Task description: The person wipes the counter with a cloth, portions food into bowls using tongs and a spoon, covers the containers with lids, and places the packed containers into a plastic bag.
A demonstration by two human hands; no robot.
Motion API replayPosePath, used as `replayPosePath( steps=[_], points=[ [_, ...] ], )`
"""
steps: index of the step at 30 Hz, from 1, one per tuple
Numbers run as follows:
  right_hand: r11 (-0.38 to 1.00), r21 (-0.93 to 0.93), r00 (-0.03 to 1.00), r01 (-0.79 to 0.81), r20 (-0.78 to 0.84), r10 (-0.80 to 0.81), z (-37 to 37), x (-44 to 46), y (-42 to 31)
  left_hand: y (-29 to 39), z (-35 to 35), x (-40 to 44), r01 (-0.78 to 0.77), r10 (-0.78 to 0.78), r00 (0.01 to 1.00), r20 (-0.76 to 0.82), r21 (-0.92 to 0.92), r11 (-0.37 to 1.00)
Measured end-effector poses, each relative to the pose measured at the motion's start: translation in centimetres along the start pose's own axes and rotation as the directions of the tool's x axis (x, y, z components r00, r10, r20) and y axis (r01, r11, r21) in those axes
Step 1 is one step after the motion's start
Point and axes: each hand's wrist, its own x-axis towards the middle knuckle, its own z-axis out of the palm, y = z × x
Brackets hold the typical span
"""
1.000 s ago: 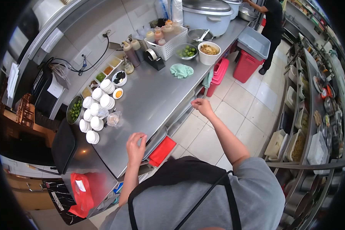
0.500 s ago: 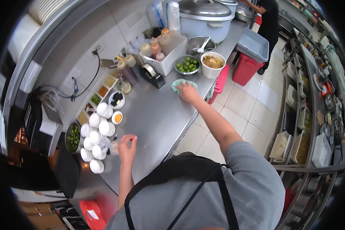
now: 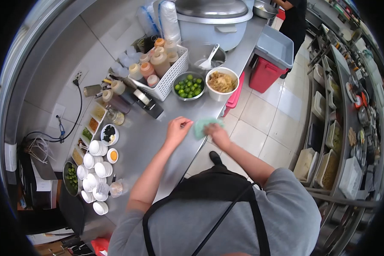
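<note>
My right hand (image 3: 217, 134) grips a light green cloth (image 3: 202, 128) at the front edge of the steel counter (image 3: 158, 145); the hand is blurred by motion. Just left of the cloth is my left hand (image 3: 178, 131), raised over the counter with its fingers curled and pinched together. Whether anything small is between those fingers cannot be made out. Beyond both hands stand a metal bowl of green limes (image 3: 188, 87) and a white tub of brownish food (image 3: 222, 82).
Stacked white lidded cups (image 3: 102, 169) stand at the left, beside a clear plastic bag (image 3: 118, 187). A tape dispenser (image 3: 148, 104) and a white basket of sauce bottles (image 3: 168, 79) line the wall. A red bin (image 3: 266, 76) is on the floor. Another person (image 3: 292, 21) stands farther back.
My left hand has left the cups and moved forward and right, close to the cloth. My right hand has drawn the cloth toward me, to the counter edge. The view has shifted.
</note>
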Motion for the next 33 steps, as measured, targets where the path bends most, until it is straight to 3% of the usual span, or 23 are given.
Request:
replayPosePath(
  steps=[1,3,4,6,7,9,14,19,21,22,24,27,29,31,33],
  points=[
    [0.991,0.010,0.988,-0.137,-0.064,0.137,-0.7,0.5,4.0,-0.6,2.0,1.9,0.005,-0.005,1.000,-0.007,-0.001,1.000],
    [0.930,0.058,0.917,-0.364,-0.154,0.369,-2.0,0.2,12.2,-1.4,5.8,5.6,0.318,-0.258,0.947,0.194,-0.436,0.842],
    [0.887,0.090,0.869,-0.453,-0.180,0.462,-3.1,-0.3,15.9,-0.5,7.1,7.2,0.309,-0.249,0.950,0.191,-0.436,0.845],
    [0.770,0.307,0.735,-0.559,-0.245,0.632,-6.3,-1.2,20.2,1.1,9.4,10.5,0.467,-0.470,0.864,0.180,-0.633,0.617],
    [0.772,0.306,0.736,-0.557,-0.250,0.629,-8.2,-1.5,21.2,0.8,10.5,12.0,0.499,-0.509,0.836,0.205,-0.671,0.549],
    [0.553,0.529,0.612,-0.644,-0.079,0.787,-11.3,-1.7,22.8,0.4,12.2,13.8,0.520,-0.555,0.809,0.195,-0.677,0.520],
    [0.501,0.550,0.591,-0.668,-0.016,0.806,-13.0,-0.9,25.0,1.0,12.9,14.1,0.541,-0.571,0.792,0.216,-0.682,0.492],
    [0.608,0.577,0.813,-0.545,0.186,0.552,-15.0,3.1,21.6,1.5,9.8,8.7,0.541,-0.600,0.761,0.245,-0.750,0.380],
    [0.593,0.595,0.833,-0.543,0.291,0.471,-15.5,5.4,18.8,-0.1,7.3,5.6,0.537,-0.615,0.782,0.100,-0.608,0.585],
    [0.572,0.609,0.835,-0.550,0.381,0.398,-15.5,6.6,17.1,-1.1,5.8,4.0,0.538,-0.637,0.767,0.077,-0.620,0.572],
    [0.568,0.643,0.852,-0.514,0.457,0.254,-14.6,9.1,13.3,-3.2,2.7,0.1,0.554,-0.578,0.808,-0.110,-0.191,0.810],
    [0.516,0.741,0.862,-0.430,0.507,-0.011,-10.8,11.9,7.5,-4.3,-2.9,-5.3,0.581,-0.509,0.795,-0.330,0.174,0.795],
    [0.625,0.779,0.924,0.043,0.207,-0.321,-6.1,13.6,4.1,-4.8,-6.0,-8.5,0.638,-0.521,0.756,-0.396,0.266,0.723],
    [0.722,0.683,0.946,0.109,0.152,-0.287,-1.4,16.0,0.5,-5.8,-8.8,-11.1,0.671,-0.518,0.723,-0.458,0.288,0.683],
    [0.672,0.708,0.867,-0.218,0.456,-0.199,-0.8,18.0,-5.0,-6.9,-10.8,-13.0,0.680,-0.514,0.708,-0.485,0.268,0.683]
  ],
)
